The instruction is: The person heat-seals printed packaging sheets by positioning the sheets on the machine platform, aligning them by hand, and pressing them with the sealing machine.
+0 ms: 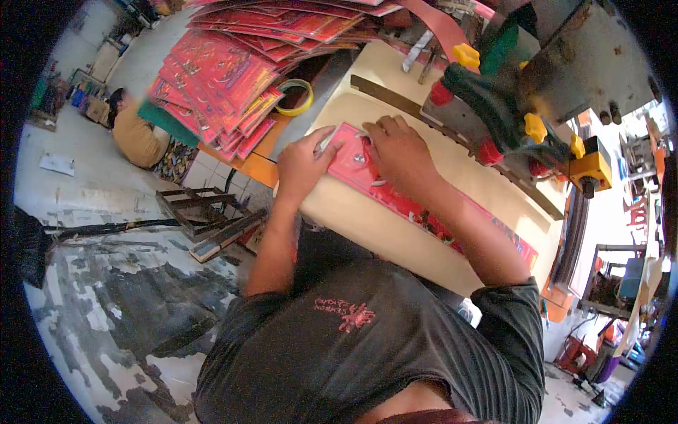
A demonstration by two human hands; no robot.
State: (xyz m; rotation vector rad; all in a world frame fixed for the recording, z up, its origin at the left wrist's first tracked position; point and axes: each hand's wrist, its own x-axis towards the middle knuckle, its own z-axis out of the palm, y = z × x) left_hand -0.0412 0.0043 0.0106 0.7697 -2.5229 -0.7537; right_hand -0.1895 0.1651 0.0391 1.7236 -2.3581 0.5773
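Note:
A long red printed sheet [409, 210] lies at a slant on the pale worktop, its near part partly covered by my right forearm. My left hand [305, 164] grips its left end, thumb on top and fingers at the edge. Bent over the upper edge of the same end is my right hand [401, 150], its fingertips closed on the sheet. A round picture shows between the two hands. Whether the sheet is single or layered I cannot tell.
A tall, uneven pile of red printed sheets [219, 78] stands at the upper left, with a yellow tape roll [308, 99] beside it. A metal bar [452, 131] crosses the worktop [381, 78] below a machine with yellow knobs [534, 127]. A person [138, 134] sits farther left.

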